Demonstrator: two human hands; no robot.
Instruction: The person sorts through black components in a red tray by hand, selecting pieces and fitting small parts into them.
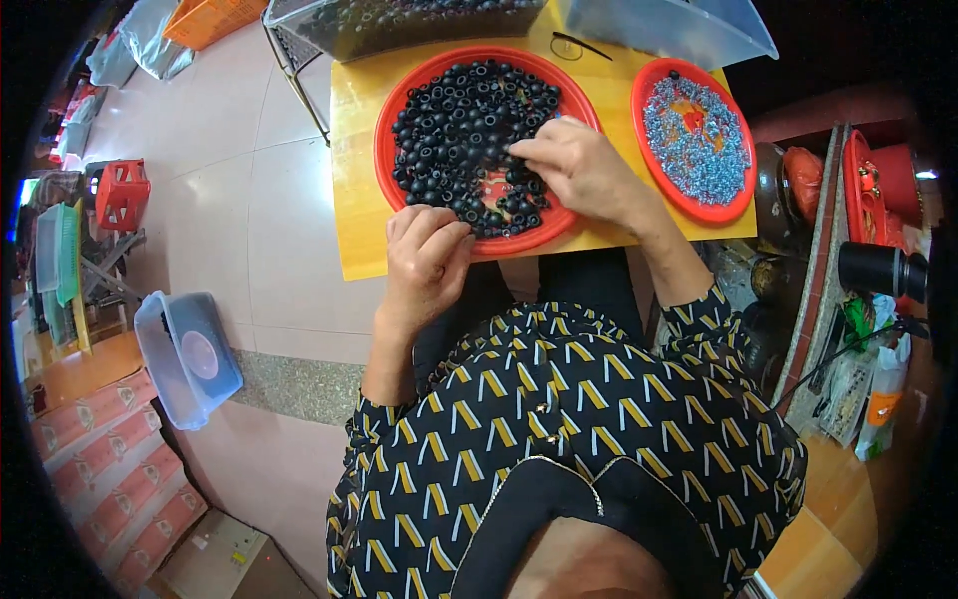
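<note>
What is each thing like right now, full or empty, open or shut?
Big red plate: full of small black rings.
Small red plate: full of little silvery screws.
Left hand: fingers curled, at the big plate's near rim.
Right hand: fingertips pinched among the black rings.
Clear tub on the floor: lying tilted, nothing seen inside.
Yellow table: holding both plates.

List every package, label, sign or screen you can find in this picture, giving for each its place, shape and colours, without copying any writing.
Stacked cartons: lower left on the floor, long boxes, pink-red sides with pale round marks.
Brown carton: bottom left, flat cardboard with a small sticker.
Plastic packets: right edge, limp bags, white, green and orange.
No sign or screen shows.
</note>
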